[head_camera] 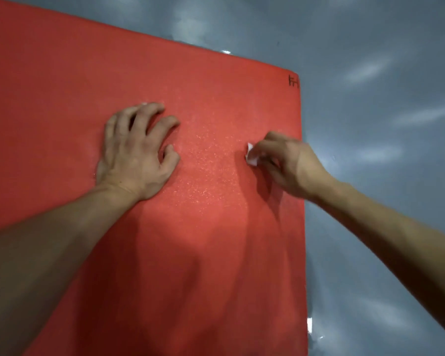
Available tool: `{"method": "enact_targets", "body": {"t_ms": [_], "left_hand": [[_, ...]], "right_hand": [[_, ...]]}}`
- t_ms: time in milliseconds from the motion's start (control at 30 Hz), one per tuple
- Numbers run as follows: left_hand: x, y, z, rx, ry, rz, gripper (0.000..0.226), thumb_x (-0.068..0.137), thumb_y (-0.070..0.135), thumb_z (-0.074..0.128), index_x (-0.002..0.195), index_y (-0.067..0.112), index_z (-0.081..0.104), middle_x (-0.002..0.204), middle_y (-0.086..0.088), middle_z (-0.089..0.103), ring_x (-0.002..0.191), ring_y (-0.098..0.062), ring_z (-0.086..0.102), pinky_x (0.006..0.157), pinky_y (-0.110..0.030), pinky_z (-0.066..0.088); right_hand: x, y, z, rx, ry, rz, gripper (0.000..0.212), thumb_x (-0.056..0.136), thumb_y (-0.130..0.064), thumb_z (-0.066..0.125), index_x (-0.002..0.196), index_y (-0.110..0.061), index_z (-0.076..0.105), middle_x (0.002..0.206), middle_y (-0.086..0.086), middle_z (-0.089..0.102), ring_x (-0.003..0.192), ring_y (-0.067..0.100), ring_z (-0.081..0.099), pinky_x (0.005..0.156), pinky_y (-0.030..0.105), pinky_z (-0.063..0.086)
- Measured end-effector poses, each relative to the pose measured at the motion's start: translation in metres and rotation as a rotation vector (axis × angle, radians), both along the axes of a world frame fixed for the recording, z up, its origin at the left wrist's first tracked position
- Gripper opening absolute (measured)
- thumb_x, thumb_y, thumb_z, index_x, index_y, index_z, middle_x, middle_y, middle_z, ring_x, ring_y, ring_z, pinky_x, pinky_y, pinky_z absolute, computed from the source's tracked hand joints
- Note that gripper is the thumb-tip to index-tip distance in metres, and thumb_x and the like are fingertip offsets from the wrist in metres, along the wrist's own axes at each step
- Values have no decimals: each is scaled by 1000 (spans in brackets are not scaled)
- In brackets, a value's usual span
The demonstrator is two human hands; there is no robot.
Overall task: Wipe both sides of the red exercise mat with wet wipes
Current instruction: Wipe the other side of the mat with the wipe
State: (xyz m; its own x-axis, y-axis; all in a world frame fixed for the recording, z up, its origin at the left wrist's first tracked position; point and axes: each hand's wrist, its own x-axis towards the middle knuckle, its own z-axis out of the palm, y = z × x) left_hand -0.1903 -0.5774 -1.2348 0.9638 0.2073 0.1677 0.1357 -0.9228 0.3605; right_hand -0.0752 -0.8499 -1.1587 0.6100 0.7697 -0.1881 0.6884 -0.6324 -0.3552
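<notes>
right hand (285,163) on crumpled wipe (251,155)

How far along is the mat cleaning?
Partly done, it seems: the red mat glistens damp between the hands. In hand: the right hand pinches a white wipe against the mat while the left hand braces it. Left: the other areas of this face, then the hidden underside.
</notes>
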Motion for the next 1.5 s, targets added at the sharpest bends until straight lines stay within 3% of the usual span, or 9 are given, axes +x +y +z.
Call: {"method": "enact_targets", "body": {"t_ms": [133,367,500,567,800,967,1200,1367,1500], "left_hand": [[-1,1,0,8,8,0,48,88,38,52,134,25,60,150,-3,48,134,-34,39,113,-51,29],[-1,1,1,5,12,-14,48,89,38,51,134,25,59,150,-4,47,133,-36,39,113,-52,28],[-1,1,1,0,9,-7,48,89,38,51,134,25,59,150,-3,47,134,-36,39,113,-53,29],[-1,1,1,4,13,-7,47,89,37,52,134,25,59,150,-3,47,133,-35,39,113,-53,30],[-1,0,3,-6,14,-18,48,89,39,50,134,25,59,149,-3,47,132,-37,39,112,-51,29],[-1,1,2,-5,14,-12,46,90,37,52,134,25,58,149,-3,47,133,-36,38,113,-51,28],[-1,0,5,-15,21,-17,46,90,38,50,135,25,57,149,-3,46,132,-37,39,114,-51,27],[-1,0,2,0,19,-13,45,90,37,51,134,26,58,149,-2,46,132,-36,39,113,-51,29],[0,-1,4,-6,28,-19,45,91,36,52,134,26,57,149,-2,46,132,-37,38,113,-52,29]], "right_hand": [[-74,-38,16,-22,216,133,19,100,-23,53,105,-22,72,102,-5,61,90,18,64,74,24,47],[-12,-6,4,-41,-18,-13,37,90,-31,42,104,-19,74,100,2,63,88,26,66,69,34,50],[-90,-50,13,-44,208,63,21,99,-20,51,103,-21,71,101,-3,61,90,22,65,75,37,53],[-122,-63,23,-37,300,105,29,107,-30,42,101,-23,70,102,-6,61,91,19,65,75,37,54],[-55,-25,4,-27,39,-24,30,95,-30,45,103,-22,72,99,-1,62,87,24,64,68,34,51],[-142,-70,20,-35,306,119,16,99,-15,55,100,-23,69,103,-6,62,92,18,65,74,40,54],[-82,-37,6,14,78,6,23,100,-30,48,105,-23,70,102,-4,60,86,22,63,67,39,52],[-168,-74,15,-24,322,185,13,95,-13,65,104,-22,65,101,-5,59,88,17,61,74,36,53],[-139,-68,13,2,237,207,7,99,-17,64,104,-21,67,104,-3,61,90,20,62,76,36,53]]}}
